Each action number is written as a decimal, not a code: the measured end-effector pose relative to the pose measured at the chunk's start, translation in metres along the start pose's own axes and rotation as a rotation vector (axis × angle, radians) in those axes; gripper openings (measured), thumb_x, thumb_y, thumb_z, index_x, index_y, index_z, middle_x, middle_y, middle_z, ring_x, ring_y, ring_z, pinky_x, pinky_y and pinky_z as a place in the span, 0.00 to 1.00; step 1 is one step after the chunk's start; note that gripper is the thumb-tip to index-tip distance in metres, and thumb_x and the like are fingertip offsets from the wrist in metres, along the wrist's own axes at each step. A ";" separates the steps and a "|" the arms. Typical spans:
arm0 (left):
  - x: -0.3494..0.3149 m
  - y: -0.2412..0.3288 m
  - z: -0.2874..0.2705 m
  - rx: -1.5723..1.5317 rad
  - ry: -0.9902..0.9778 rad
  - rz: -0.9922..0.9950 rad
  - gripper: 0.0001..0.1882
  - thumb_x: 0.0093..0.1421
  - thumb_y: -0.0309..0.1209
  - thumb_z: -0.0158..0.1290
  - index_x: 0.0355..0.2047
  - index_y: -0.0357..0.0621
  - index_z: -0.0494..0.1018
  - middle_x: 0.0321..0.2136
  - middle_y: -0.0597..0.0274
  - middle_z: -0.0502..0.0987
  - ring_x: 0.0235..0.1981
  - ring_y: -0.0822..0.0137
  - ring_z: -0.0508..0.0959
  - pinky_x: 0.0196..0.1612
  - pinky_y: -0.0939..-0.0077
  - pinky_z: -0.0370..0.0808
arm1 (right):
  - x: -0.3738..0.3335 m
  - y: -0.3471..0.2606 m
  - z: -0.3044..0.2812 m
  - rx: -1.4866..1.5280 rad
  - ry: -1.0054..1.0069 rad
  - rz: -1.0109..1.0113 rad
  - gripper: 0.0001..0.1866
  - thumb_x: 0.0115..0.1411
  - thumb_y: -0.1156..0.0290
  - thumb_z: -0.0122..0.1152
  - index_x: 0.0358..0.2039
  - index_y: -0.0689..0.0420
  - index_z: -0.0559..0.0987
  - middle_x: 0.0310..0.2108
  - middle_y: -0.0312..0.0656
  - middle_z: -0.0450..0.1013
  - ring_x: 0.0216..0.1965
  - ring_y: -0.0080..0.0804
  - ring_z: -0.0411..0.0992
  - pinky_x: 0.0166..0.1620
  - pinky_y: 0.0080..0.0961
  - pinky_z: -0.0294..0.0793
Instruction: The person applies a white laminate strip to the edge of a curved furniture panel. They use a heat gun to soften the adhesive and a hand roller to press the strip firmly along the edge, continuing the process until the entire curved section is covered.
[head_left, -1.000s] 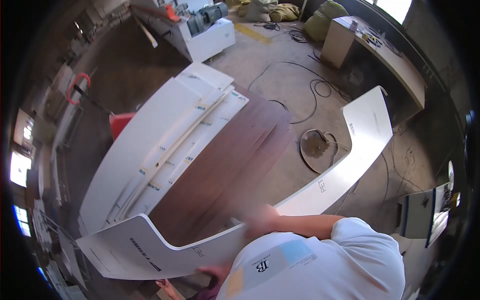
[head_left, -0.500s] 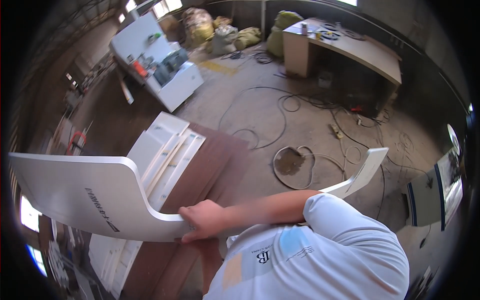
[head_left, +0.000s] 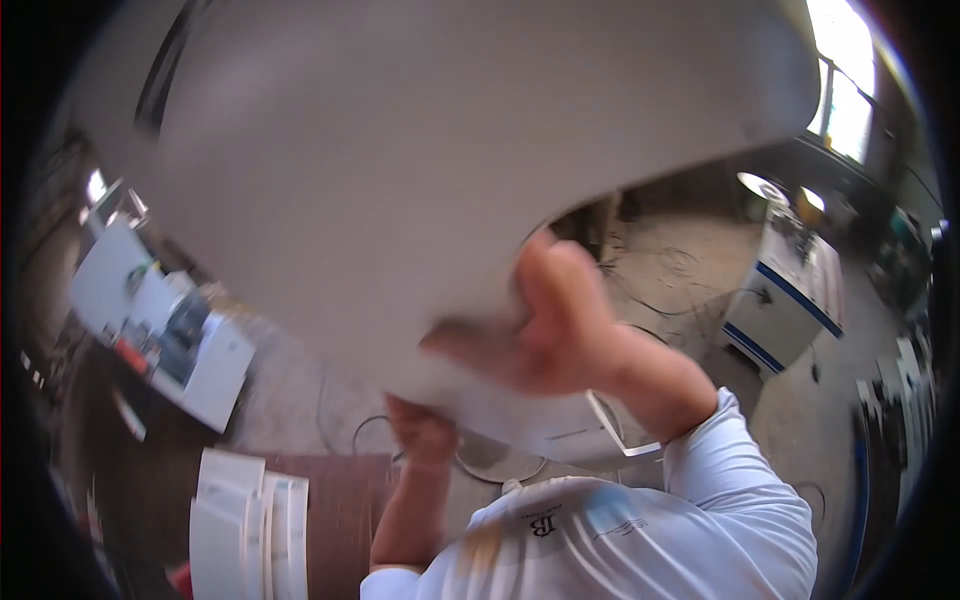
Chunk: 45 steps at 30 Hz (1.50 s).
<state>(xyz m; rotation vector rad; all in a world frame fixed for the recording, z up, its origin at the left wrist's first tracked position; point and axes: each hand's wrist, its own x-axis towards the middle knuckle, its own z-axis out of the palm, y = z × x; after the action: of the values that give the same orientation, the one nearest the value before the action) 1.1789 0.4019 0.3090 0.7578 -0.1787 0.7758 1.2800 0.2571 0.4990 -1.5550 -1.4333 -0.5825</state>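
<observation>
A large curved white panel (head_left: pixel 400 170) fills the upper part of the view, blurred and raised close above my head. My right hand (head_left: pixel 555 325) grips its lower edge, thumb up against the near face. My left hand (head_left: pixel 425 432) holds the same edge a little lower and to the left, its fingers partly hidden behind the panel. My white sleeve and shirt (head_left: pixel 640 530) take up the bottom of the picture.
Several white panels (head_left: pixel 245 525) lie stacked on a brown board (head_left: pixel 345 515) at lower left. A white machine bench (head_left: pixel 165 330) stands at the left, a white and blue cabinet (head_left: pixel 790 290) at the right. Cables (head_left: pixel 680 270) trail over the concrete floor.
The white panel has come up from beside the stack to over my head, and both hands have risen with it. The view has swung round the room.
</observation>
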 end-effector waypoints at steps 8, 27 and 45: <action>-0.021 -0.199 -0.059 0.513 -0.193 -0.290 0.14 0.57 0.23 0.61 0.44 0.34 0.78 0.34 0.66 0.82 0.36 0.73 0.78 0.41 0.75 0.75 | 0.008 0.122 -0.077 0.222 0.424 0.186 0.22 0.56 0.76 0.76 0.49 0.60 0.75 0.42 0.37 0.79 0.42 0.20 0.76 0.45 0.23 0.78; 0.195 -0.402 0.054 1.046 -0.767 -0.039 0.15 0.44 0.33 0.72 0.20 0.42 0.74 0.15 0.55 0.75 0.15 0.59 0.75 0.22 0.70 0.71 | -0.211 0.279 -0.287 0.339 1.191 0.686 0.41 0.61 0.42 0.67 0.66 0.53 0.68 0.58 0.38 0.73 0.60 0.38 0.71 0.62 0.42 0.71; 0.452 -0.695 0.067 1.511 -1.010 0.136 0.40 0.52 0.70 0.58 0.12 0.45 0.63 0.13 0.54 0.65 0.16 0.51 0.69 0.22 0.58 0.62 | -0.357 0.549 -0.346 0.439 1.897 1.012 0.37 0.67 0.41 0.57 0.69 0.47 0.66 0.67 0.39 0.65 0.68 0.46 0.61 0.68 0.51 0.60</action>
<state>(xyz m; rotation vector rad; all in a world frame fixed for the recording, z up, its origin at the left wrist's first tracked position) 1.9891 0.2879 0.1598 2.5779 -0.5654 0.4798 1.8057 -0.1709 0.2008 -0.5515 0.6340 -0.6331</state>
